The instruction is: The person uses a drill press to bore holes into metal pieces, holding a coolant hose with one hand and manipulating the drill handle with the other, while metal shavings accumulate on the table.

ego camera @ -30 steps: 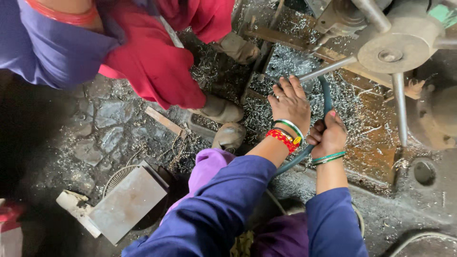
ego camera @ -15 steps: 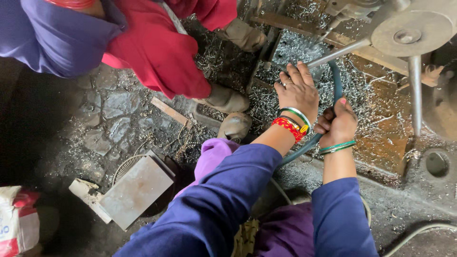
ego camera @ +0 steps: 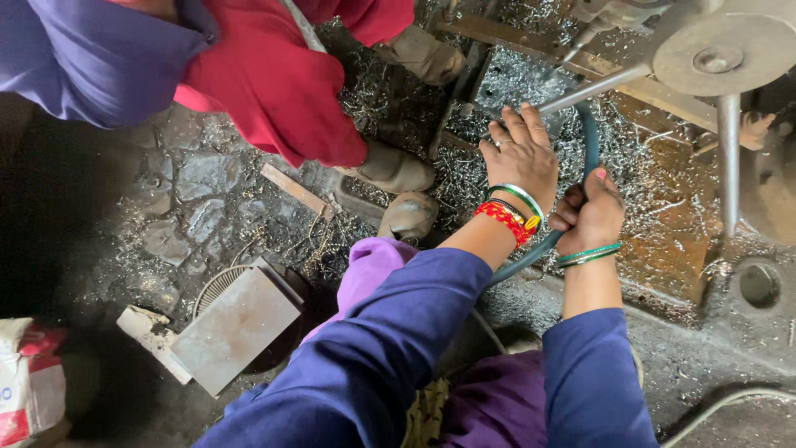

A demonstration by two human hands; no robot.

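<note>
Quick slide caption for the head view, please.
Right hand grips a dark hose; left hand rests open on metal shavings beside it.

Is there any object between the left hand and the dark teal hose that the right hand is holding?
Nothing visible does. The right hand is closed around the dark teal hose. The left hand lies open, palm down, on the bed of silvery metal shavings, just beside the hose. Only shavings lie between them.
</note>
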